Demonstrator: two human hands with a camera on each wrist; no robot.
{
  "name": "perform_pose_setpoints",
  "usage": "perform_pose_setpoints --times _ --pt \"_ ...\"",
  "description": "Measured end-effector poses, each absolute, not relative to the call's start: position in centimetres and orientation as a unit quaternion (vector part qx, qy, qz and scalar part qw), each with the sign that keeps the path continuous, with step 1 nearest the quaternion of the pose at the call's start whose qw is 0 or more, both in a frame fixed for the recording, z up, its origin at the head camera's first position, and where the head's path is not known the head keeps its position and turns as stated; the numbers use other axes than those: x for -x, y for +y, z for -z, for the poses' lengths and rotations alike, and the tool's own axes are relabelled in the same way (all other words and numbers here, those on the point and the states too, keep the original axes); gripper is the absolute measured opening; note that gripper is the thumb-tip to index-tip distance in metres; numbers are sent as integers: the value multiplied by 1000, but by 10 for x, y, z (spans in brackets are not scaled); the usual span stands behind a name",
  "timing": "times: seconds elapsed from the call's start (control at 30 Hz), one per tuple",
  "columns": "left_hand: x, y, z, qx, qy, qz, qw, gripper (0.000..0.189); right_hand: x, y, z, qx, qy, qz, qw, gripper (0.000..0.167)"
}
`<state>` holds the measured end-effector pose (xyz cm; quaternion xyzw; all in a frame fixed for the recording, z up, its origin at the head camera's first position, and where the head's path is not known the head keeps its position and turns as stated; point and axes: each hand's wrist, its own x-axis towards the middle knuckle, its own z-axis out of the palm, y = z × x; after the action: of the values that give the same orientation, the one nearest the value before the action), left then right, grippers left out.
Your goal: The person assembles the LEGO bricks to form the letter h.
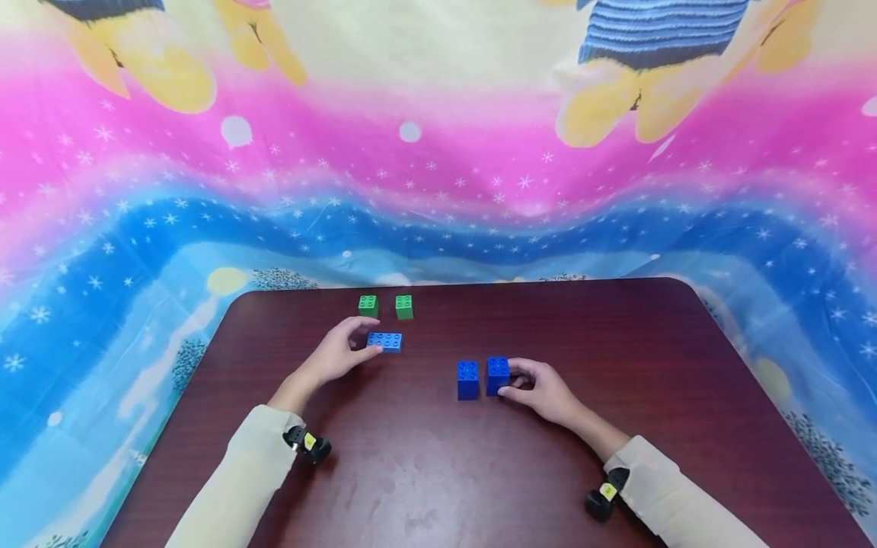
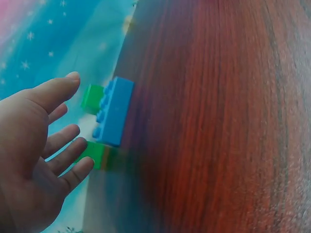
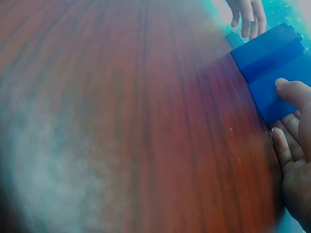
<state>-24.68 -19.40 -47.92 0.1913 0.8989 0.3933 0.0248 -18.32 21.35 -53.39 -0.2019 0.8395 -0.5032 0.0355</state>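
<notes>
A light blue eight-stud brick (image 1: 385, 342) lies flat on the table. Beside its left end is my left hand (image 1: 336, 352), fingers spread and loosely bent; in the left wrist view that hand (image 2: 41, 141) holds nothing and a gap shows between fingertips and brick. Two dark blue stacks of bricks stand upright nearer to me, a left one (image 1: 467, 382) and a right one (image 1: 497, 376), a narrow gap between them. My right hand (image 1: 541, 387) pinches the right stack from its right side, thumb on the near face (image 3: 268, 101). Its fingers are partly hidden behind the stack.
Two small green four-stud bricks, one at left (image 1: 368, 306) and one at right (image 1: 404, 307), sit near the far edge of the dark wooden table (image 1: 411, 472). A patterned cloth (image 1: 438, 190) hangs behind the table and along its sides.
</notes>
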Motion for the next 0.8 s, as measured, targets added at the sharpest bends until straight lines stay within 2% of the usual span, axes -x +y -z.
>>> perform_pose_setpoints --times 0.3,0.8 --pt "257 -200 498 -154 904 -392 72 59 184 214 535 200 839 505 38 40" --pt "261 -194 507 -144 917 -366 57 42 182 213 535 193 845 498 31 40"
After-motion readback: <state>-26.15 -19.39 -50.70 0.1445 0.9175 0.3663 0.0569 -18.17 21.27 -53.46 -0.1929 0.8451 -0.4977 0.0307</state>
